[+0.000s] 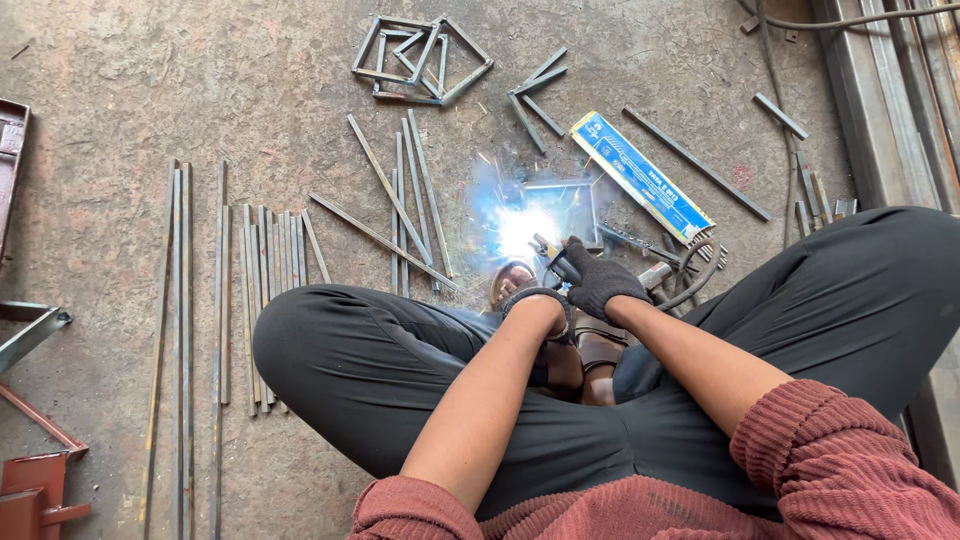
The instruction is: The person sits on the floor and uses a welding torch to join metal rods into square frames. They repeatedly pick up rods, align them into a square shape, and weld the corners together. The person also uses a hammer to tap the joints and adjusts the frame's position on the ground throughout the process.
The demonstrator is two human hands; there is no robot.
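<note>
My right hand (600, 280), in a black glove, grips a welding electrode holder (560, 262) whose tip points at a bright blue-white arc (520, 230). The arc burns on the near-left corner of a small square steel frame (590, 190) that lies on the concrete floor. My left hand (540, 300) is curled just beside the right one, close to the holder; only its wrist and glove cuff show, and its fingers are hidden. I squat with both knees spread, and my sandalled feet (600, 345) sit under my hands.
A blue electrode box (640, 178) lies right of the frame. Thin steel rods (270, 260) lie in rows on the left, and finished square frames (420, 60) are stacked at the top. A cable (700, 275) curls by my right knee. Red metalwork (35, 480) stands bottom left.
</note>
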